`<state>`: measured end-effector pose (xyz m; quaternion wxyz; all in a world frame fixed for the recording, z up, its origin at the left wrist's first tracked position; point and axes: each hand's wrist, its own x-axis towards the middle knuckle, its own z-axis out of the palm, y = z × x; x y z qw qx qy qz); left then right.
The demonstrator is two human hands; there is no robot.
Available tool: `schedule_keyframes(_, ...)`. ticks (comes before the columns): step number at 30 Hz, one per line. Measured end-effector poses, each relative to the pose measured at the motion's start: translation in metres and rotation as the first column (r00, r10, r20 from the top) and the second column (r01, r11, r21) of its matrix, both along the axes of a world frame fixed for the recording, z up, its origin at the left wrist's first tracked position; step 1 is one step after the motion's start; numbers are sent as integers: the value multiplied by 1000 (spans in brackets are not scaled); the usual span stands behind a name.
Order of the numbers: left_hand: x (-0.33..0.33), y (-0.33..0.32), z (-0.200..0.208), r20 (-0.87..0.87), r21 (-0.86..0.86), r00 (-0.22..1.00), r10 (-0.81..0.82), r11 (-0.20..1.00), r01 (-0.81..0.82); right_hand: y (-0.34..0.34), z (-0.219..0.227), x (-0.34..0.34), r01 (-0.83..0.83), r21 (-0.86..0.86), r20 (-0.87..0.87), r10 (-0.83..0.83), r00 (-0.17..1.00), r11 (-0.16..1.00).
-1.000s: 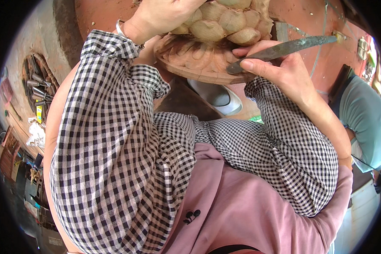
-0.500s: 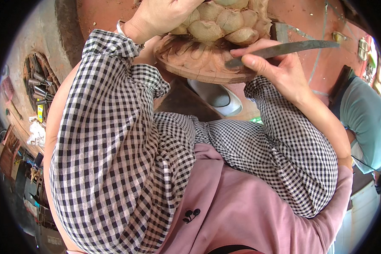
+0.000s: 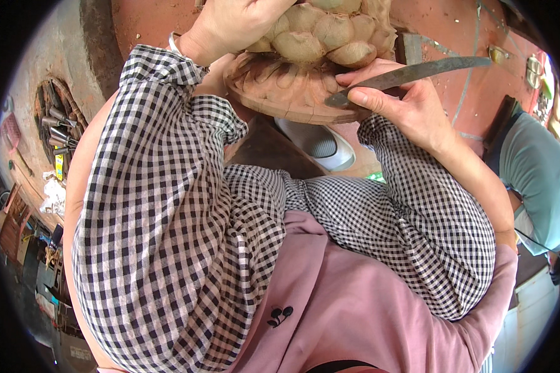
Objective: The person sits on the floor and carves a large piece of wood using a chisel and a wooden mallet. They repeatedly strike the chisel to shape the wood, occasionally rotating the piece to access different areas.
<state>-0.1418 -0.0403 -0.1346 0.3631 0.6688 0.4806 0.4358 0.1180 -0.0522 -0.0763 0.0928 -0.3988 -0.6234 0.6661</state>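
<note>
A brown wood carving (image 3: 326, 38) with rounded, overlapping lumps stands at the top of the head view. Its wide round base (image 3: 280, 87) is cut with petal-like hollows. My right hand (image 3: 410, 109) pinches a long, curved, flat metal file (image 3: 426, 69) between thumb and fingers. The file's rounded near end lies on the base's right part, while the other end points out to the right. My left hand (image 3: 233, 25) is closed against the carving's upper left side; its fingertips are cut off by the top edge.
A bundle of metal-ended hand tools (image 3: 59, 133) lies at the left on the floor. Below the base shows a grey-and-white shoe (image 3: 320, 144). At the right is another person in teal clothing (image 3: 534, 174). Reddish floor tiles (image 3: 454, 40) lie beyond the carving.
My right hand and the file have shifted slightly left, and the file's near end sits a little lower on the base. My left hand has moved slightly left, with the carving.
</note>
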Motion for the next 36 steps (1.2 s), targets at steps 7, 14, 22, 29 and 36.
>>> schedule_keyframes(7, 0, 1, -2, -7, 25, 1000, 7, 1000, -7, 5, 3, 0, -9, -46, 77, 12, 997, 999)
schedule_keyframes(14, 0, -2, 4, 5, -38, 1000, 14, 999, -14, 12, 6, 2, -190, 75, 47, 187, 981, 979)
schedule_keyframes(22, 2, -2, 12, 33, -76, 999, -16, 997, 18, 9, 13, -1, -149, 88, 12, 149, 989, 985)
schedule_keyframes(29, -1, -1, -7, -40, 42, 998, -39, 998, 41, 10, 17, 3, -115, 35, 31, 113, 993, 993)
schedule_keyframes(36, 2, -3, -3, -187, 251, 982, 32, 968, 16, 14, 23, 3, -115, -15, 146, 116, 982, 993)
